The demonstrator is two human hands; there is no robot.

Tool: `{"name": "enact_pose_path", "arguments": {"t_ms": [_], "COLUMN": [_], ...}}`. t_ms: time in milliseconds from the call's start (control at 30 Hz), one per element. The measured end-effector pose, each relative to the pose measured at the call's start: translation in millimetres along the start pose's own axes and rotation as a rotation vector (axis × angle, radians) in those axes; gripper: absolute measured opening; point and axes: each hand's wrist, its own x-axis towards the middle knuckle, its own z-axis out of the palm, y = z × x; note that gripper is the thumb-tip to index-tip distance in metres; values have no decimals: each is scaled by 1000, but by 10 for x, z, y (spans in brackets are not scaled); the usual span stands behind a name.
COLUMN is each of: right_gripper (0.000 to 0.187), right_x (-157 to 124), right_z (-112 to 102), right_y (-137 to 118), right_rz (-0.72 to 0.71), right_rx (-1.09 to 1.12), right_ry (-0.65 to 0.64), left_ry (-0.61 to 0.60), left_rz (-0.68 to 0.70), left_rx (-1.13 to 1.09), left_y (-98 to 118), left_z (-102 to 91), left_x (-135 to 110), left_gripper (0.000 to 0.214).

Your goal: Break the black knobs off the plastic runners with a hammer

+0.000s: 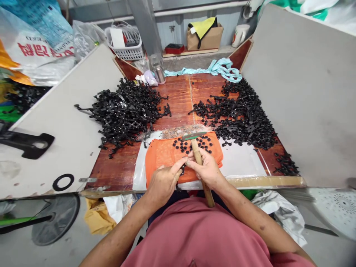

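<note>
My left hand [164,183] is closed, pinching a small black plastic piece [182,170] over an orange cloth [161,152]. Part of that piece is hidden by the fingers. My right hand [207,168] is closed around the wooden handle of a hammer-like tool [197,152], whose thin, pointed head with a green middle lies crosswise. Its thumb and fingertips meet those of my left hand. Beyond my hands, several small round black parts [185,144] lie on the cloth, just around the tool's head.
A tangled heap of black plastic pieces [125,111] stands at the left, with another pile of black parts [244,115] at the right. Grey boards [300,92] flank the wooden table [178,94]. A steel flask [158,72] and a light-blue cloth [219,68] lie along the back.
</note>
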Motion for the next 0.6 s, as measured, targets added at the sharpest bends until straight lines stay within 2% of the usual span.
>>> {"name": "enact_pose_path", "arguments": {"t_ms": [133, 267, 333, 400, 500, 600], "right_gripper": [36, 30, 19, 13, 13, 26], "right_x": [9, -7, -55, -138, -293, -408], "right_z": [56, -10, -117, -240, -379, -429], "right_y": [37, 19, -8, -16, 38, 137], "right_rz": [-11, -93, -162, -174, -115, -91], "right_rx": [-34, -195, -398, -607, -764, -806], "right_ry": [-39, -70, -41, -23, -79, -182], "left_ry": [22, 137, 195, 191, 143, 118], "left_rz": [-188, -400, -434, -459, -484, -488], "left_rx": [-163, -290, -292, -264, -202, -157], "left_y": [-4, -271, -497, -709, -904, -965], "left_z": [15, -50, -80, -80, -13, 92], "left_x": [15, 241, 428, 608, 784, 843], "left_gripper": [23, 20, 18, 17, 16, 17]}}
